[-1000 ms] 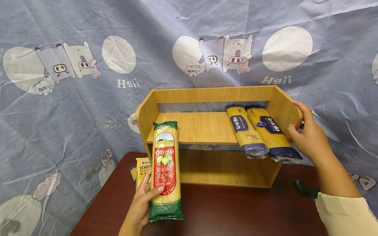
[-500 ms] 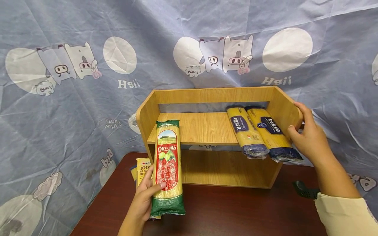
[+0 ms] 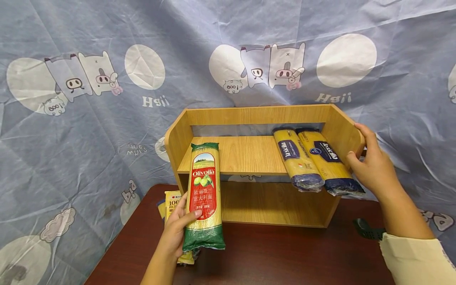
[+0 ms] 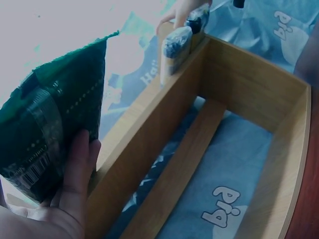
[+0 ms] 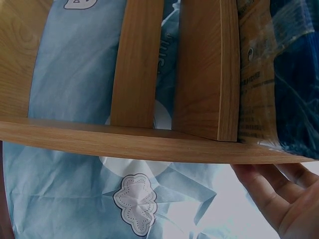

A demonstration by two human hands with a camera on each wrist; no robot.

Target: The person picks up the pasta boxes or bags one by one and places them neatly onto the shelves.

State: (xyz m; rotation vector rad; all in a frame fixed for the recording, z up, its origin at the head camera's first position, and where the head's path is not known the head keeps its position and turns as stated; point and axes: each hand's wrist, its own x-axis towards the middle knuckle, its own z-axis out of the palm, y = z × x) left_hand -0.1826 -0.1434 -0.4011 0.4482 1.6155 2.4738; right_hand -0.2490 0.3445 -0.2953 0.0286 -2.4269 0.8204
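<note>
My left hand [image 3: 174, 229] grips a green-ended spaghetti pack [image 3: 204, 198] with a red label, thumb across its front and the other fingers mostly hidden behind it. The pack stands tilted upright before the left part of a wooden shelf unit [image 3: 246, 154]. In the left wrist view, the pack's green end [image 4: 55, 119] rises above the hand. On the right, my right hand [image 3: 374, 170] holds the unit's side panel [image 3: 343, 134], thumb at its front edge. Two yellow pasta packs with dark blue ends, one [image 3: 298, 158] beside the other [image 3: 325, 162], lie on the upper board against that panel.
More yellow pasta packs [image 3: 173, 202] lie on the dark red table [image 3: 267, 257] left of the unit, partly behind my left hand. A dark green object [image 3: 368, 229] sits by my right forearm. A patterned blue-grey cloth [image 3: 185, 51] hangs behind.
My left hand has moved the spaghetti pack slightly up and to the right. My right hand stays on the side panel, and the packs on the board have not moved.
</note>
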